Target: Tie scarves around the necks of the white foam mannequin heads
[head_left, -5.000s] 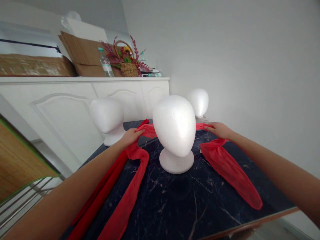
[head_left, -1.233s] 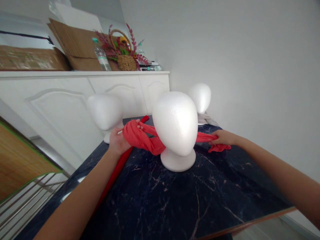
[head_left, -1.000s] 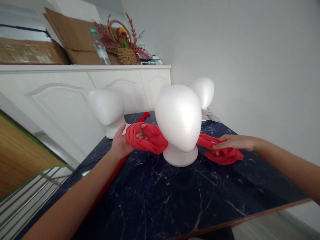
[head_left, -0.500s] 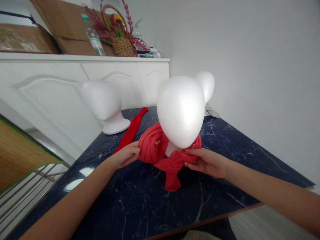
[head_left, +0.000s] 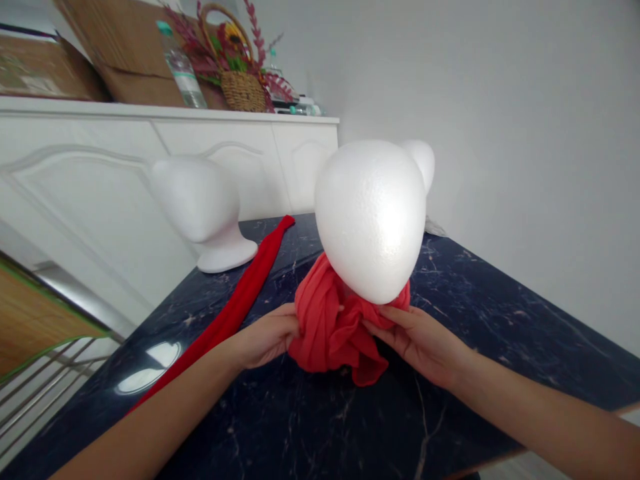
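A coral-red scarf is wound around the neck of a white foam mannequin head, its short end hanging down in front. My left hand grips the scarf's left side, with the fingers tucked partly inside the folds. On the other side, my right hand pinches the cloth just under the head's chin. The neck itself is almost wholly covered by the scarf.
Another foam head stands at the left, beside a long bright red cloth on the dark marbled table. A third head is partly hidden behind. White cabinets carry a bottle, a flower basket and cardboard boxes.
Both hands have shifted slightly right with the scarf and head. The scarf's left side has been drawn forward and inward, covering more of the neck, and its hanging end has swung right.
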`<state>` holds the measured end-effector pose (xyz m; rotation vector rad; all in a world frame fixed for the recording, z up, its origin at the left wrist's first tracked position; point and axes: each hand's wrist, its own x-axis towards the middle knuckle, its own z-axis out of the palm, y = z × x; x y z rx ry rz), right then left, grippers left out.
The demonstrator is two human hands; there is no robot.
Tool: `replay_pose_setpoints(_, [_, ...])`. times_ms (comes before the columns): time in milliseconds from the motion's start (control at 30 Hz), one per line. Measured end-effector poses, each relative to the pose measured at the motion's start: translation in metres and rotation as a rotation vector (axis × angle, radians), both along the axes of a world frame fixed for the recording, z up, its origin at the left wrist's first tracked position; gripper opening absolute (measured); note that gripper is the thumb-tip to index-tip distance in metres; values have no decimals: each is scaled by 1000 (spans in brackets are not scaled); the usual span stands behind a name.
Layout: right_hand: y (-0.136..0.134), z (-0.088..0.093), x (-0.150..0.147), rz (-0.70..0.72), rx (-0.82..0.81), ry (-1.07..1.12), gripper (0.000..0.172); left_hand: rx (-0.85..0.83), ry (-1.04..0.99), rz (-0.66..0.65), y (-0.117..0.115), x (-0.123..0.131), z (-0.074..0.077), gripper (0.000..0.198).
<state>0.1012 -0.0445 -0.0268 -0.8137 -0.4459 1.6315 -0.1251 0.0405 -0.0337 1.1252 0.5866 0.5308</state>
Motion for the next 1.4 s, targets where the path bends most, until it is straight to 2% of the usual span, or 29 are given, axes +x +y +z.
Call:
replay_pose_setpoints(133, [-1,-1,-1,14,1,-38,23,56,17,60,-3,6,-4,39])
replay_pose_setpoints(333, [-2,-3,-8,-11,-13,-69,21,249,81,17,-15,26,1,58])
replay_pose_setpoints(533, [-5,-3,-15,33,62,-85,21,443,322,159,-22,47,3,36])
replay_pose_setpoints(667, [-12,-4,-19,101,198,-58,29,674,381,209,-21,52,3,25])
replay_pose_setpoints(767, [-15,-6,-20,150,342,-194,46,872,440,258,-25,52,9,17])
replay_pose_setpoints(833, [-15,-8,-18,164,389,-306,57,932,453,257,-29,52,13,16])
replay_pose_setpoints(933, [-10,-11,-10,173,402,-473,55,822,410,192,-32,51,18,27])
replay_pose_setpoints(1033, [-5,-13,0,199,395,-680,33,650,372,85,-28,48,20,36])
replay_pose_setpoints(1133, [-3,-12,8,219,369,-781,13,575,334,14,-22,42,22,38])
replay_pose_setpoints(1267, [-3,-6,14,206,384,-792,12,491,266,-34,-19,38,25,35])
replay_pose_setpoints(1400, [-3,-1,16,258,399,-767,11,400,249,-57,-20,35,26,31])
